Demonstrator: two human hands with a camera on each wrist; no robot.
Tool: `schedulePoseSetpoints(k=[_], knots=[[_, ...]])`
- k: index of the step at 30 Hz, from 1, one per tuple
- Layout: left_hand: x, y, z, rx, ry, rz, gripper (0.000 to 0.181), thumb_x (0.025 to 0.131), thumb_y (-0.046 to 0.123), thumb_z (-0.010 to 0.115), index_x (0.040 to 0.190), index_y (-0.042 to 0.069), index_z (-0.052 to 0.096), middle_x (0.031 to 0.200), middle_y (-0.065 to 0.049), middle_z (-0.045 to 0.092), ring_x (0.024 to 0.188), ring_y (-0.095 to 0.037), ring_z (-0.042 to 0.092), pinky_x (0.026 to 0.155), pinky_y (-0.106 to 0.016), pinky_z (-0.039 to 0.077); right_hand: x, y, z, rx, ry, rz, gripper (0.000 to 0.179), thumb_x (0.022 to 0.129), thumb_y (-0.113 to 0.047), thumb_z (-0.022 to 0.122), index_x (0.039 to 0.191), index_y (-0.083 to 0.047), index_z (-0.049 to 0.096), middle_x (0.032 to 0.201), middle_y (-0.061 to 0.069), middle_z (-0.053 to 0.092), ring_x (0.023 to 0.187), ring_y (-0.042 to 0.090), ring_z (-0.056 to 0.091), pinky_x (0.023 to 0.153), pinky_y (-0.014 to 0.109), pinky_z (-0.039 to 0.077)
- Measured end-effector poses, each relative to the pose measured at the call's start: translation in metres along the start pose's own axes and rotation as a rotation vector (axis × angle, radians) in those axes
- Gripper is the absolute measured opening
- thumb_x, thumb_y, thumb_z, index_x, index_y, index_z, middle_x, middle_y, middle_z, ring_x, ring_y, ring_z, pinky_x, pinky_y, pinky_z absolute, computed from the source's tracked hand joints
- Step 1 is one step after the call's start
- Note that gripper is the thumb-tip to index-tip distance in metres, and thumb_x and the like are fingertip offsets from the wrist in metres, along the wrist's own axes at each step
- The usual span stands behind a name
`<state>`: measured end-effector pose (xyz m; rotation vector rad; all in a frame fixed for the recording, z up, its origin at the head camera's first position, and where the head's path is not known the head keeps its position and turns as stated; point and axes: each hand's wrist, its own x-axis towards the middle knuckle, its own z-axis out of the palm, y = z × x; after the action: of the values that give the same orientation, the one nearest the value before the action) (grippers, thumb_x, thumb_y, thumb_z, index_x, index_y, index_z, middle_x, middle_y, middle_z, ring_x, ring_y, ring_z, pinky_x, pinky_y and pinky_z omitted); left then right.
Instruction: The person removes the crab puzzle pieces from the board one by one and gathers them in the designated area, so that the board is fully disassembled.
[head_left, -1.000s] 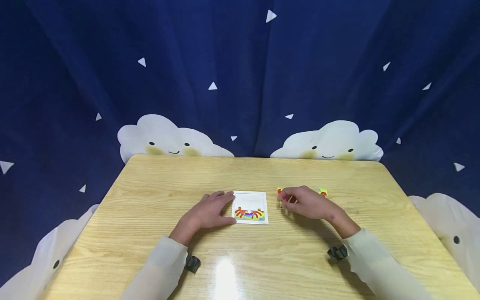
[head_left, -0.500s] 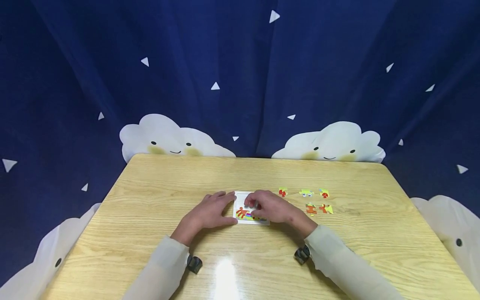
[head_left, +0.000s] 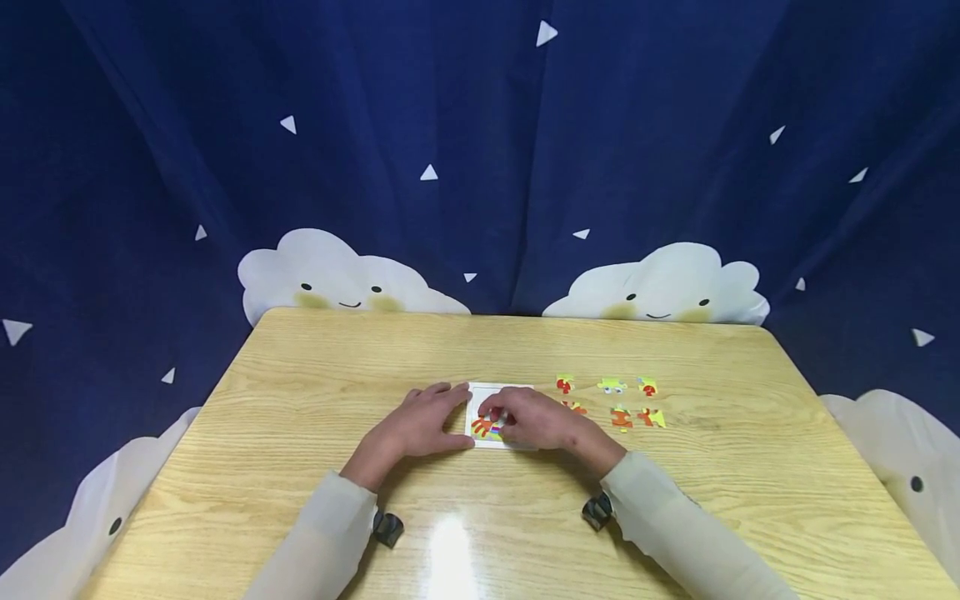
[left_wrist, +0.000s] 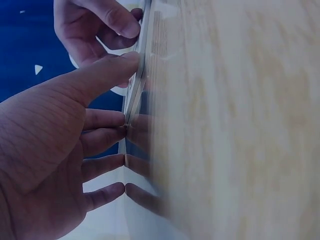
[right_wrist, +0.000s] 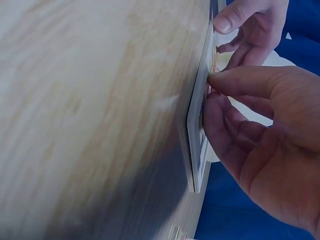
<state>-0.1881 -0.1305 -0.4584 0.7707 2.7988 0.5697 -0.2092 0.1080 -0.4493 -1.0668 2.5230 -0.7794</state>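
Note:
A white square puzzle tray (head_left: 491,445) lies on the table, with a colourful bottom row of pieces (head_left: 482,428) showing red crab legs on yellow. My left hand (head_left: 423,422) spans the tray's left side. Its thumb touches the near corner and its extended fingertips reach the far corner and the tabletop. Over the tray, my right hand (head_left: 540,419) pinches a small puzzle piece (head_left: 496,412) between thumb and fingertips, right down at the assembled row. Most of that piece is hidden by the fingers. In the right wrist view, the pinching fingertips (right_wrist: 214,81) meet just above the tray's rim.
Several loose puzzle pieces, red, orange and yellow, lie in two rows right of the tray, among them one with eyes (head_left: 612,387) and an orange one (head_left: 621,418). The wooden table (head_left: 360,358) ends at a dark blue curtain (head_left: 480,125) with white clouds.
My right hand has moved left from the loose pieces to over the tray with a puzzle piece, then slightly farther left and lower. My left hand keeps its place at the tray's edge.

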Motion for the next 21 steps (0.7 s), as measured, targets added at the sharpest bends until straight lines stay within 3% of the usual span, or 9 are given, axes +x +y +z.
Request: schedulePoseSetpoints(k=[8, 21], knots=[[0.0001, -0.0013, 0.0008, 0.001, -0.001, -0.002, 0.082, 0.091, 0.05, 0.075, 0.156, 0.01, 0.045, 0.152, -0.01, 0.052, 0.146, -0.034, 0.037, 0.113, -0.054, 0.03, 0.0023, 0.0, -0.0013, -0.074, -0.022, -0.055, 0.04, 0.088, 0.006, 0.065, 0.127, -0.001, 0.069, 0.103, 0.005, 0.065, 0.088, 0.015, 0.059, 0.082, 0.03, 0.05], [0.0008, -0.001, 0.0015, -0.008, -0.001, -0.004, 0.082, 0.091, 0.05, 0.076, 0.156, 0.009, 0.045, 0.151, -0.011, 0.053, 0.145, -0.034, 0.038, 0.113, -0.055, 0.03, 0.0017, 0.0024, -0.0016, -0.039, -0.022, -0.071, 0.038, 0.089, 0.009, 0.065, 0.125, -0.003, 0.069, 0.1, 0.005, 0.063, 0.088, 0.017, 0.058, 0.081, 0.03, 0.049]])
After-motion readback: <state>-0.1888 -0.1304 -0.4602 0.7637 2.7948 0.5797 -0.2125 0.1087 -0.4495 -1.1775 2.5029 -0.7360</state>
